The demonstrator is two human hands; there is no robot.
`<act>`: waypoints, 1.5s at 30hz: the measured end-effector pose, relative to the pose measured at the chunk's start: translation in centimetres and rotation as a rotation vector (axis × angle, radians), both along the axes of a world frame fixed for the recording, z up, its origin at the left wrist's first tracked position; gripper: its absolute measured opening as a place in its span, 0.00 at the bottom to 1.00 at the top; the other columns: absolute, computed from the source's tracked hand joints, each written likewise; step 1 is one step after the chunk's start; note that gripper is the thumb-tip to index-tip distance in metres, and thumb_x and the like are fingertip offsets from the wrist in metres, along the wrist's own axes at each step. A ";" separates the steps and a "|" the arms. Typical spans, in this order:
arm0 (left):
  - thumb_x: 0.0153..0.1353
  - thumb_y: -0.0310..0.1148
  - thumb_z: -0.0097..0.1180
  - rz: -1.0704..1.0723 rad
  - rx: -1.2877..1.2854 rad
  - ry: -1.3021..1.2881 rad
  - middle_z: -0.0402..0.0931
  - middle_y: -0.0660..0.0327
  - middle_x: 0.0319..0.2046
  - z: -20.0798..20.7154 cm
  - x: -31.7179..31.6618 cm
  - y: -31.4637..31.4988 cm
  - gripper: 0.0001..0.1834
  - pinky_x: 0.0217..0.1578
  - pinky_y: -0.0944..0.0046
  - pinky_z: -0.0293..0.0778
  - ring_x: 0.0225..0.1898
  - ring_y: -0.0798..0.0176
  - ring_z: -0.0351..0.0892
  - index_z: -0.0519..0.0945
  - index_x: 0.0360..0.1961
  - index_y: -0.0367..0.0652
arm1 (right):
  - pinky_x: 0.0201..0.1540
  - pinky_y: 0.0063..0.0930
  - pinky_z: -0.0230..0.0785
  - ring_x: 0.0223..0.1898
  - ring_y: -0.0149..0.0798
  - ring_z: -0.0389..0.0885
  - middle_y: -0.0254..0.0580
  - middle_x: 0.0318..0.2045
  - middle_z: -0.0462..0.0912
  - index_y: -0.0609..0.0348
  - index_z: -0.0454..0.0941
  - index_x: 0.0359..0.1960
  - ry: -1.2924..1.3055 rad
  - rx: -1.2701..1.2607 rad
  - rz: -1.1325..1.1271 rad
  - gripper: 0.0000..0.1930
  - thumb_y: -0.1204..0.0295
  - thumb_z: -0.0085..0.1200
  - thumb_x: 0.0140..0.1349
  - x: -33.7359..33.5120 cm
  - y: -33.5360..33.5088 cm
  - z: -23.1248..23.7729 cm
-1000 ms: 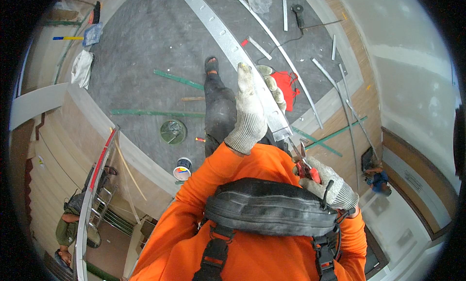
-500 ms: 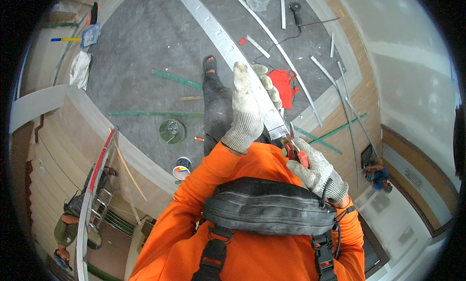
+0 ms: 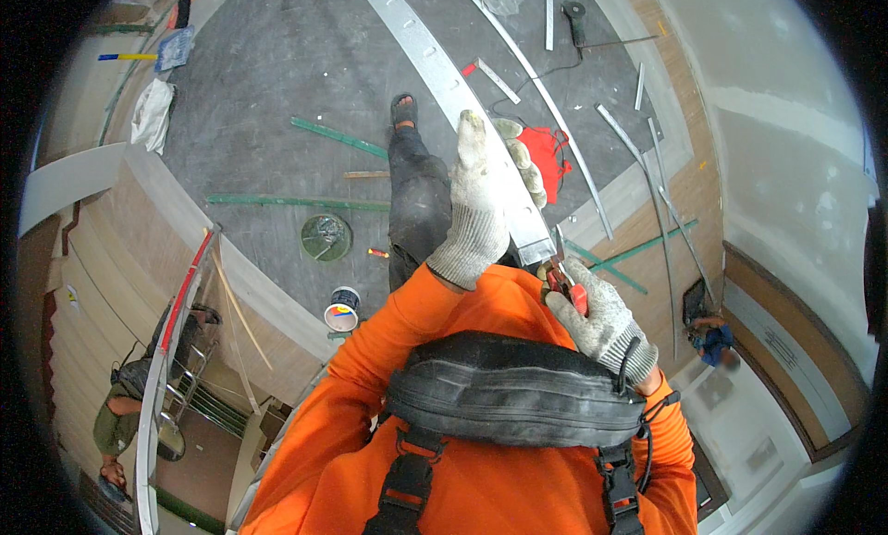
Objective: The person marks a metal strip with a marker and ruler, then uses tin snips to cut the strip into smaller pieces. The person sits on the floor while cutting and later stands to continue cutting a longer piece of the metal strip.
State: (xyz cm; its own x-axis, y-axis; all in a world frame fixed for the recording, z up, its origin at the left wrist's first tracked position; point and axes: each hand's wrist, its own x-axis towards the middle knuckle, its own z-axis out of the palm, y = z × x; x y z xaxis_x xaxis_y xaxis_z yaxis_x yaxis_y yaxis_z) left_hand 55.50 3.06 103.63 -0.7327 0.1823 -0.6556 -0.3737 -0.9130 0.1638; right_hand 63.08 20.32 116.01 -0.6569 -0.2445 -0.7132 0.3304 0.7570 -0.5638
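Note:
A long, slotted grey metal channel point(image 3: 430, 59) slopes from the far floor down to my waist. My left hand point(image 3: 476, 197), in a whitish knit glove, wraps it from below, with the thumb along the near side and fingertips showing over the other edge. Tin snips point(image 3: 579, 299) with red handles are in my gloved right hand point(image 3: 606, 322), closed around them. Their jaws meet the channel's near end, where a short end piece point(image 3: 536, 251) shows a crease; whether the blades are apart is too small to tell.
On the grey floor lie green strips point(image 3: 296, 202), an angle grinder point(image 3: 575, 22) with its cable, a red bag point(image 3: 546, 160) and more metal channels point(image 3: 527, 68). A round green container point(image 3: 326, 237) and a paint bucket point(image 3: 342, 308) stand left. Other people point(image 3: 120, 424) are at both sides.
The channel and my left hand have shifted slightly in the view. Both hands keep their holds, and the snips stay at the channel's near end.

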 end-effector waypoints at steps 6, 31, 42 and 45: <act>0.74 0.65 0.47 -0.021 -0.074 -0.019 0.77 0.63 0.29 0.1 0.0 0.2 0.30 0.22 0.55 0.81 0.23 0.61 0.80 0.75 0.48 0.46 | 0.47 0.46 0.76 0.45 0.66 0.84 0.61 0.40 0.84 0.60 0.78 0.53 -0.042 -0.083 -0.102 0.15 0.64 0.56 0.72 0.7 0.2 -0.8; 0.75 0.63 0.47 0.005 -0.033 -0.058 0.75 0.64 0.25 -0.1 0.0 0.4 0.27 0.18 0.55 0.78 0.19 0.61 0.78 0.75 0.42 0.48 | 0.44 0.37 0.76 0.35 0.44 0.87 0.46 0.31 0.85 0.58 0.78 0.51 -0.176 -0.146 -0.163 0.13 0.62 0.53 0.75 0.6 0.4 -2.2; 0.73 0.67 0.48 -0.021 -0.019 -0.034 0.73 0.68 0.24 0.0 -0.2 0.5 0.28 0.21 0.59 0.72 0.22 0.65 0.75 0.74 0.40 0.51 | 0.38 0.34 0.74 0.29 0.36 0.82 0.40 0.24 0.81 0.58 0.78 0.44 -0.213 -0.135 -0.214 0.12 0.62 0.51 0.77 0.2 -0.5 -1.7; 0.76 0.62 0.46 0.012 0.000 -0.044 0.76 0.63 0.26 -0.2 -0.1 0.3 0.27 0.19 0.54 0.79 0.20 0.59 0.79 0.76 0.42 0.47 | 0.37 0.35 0.73 0.27 0.38 0.81 0.41 0.23 0.80 0.58 0.78 0.42 -0.213 -0.153 -0.260 0.13 0.61 0.51 0.77 0.3 -0.9 -1.5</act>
State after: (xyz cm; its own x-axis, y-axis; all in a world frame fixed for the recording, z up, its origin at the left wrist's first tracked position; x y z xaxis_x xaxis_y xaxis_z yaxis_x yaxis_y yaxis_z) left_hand 55.39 3.40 103.43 -0.7056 0.1733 -0.6871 -0.3691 -0.9176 0.1476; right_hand 63.40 19.45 114.51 -0.5518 -0.2035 -0.8088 0.6227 0.5445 -0.5619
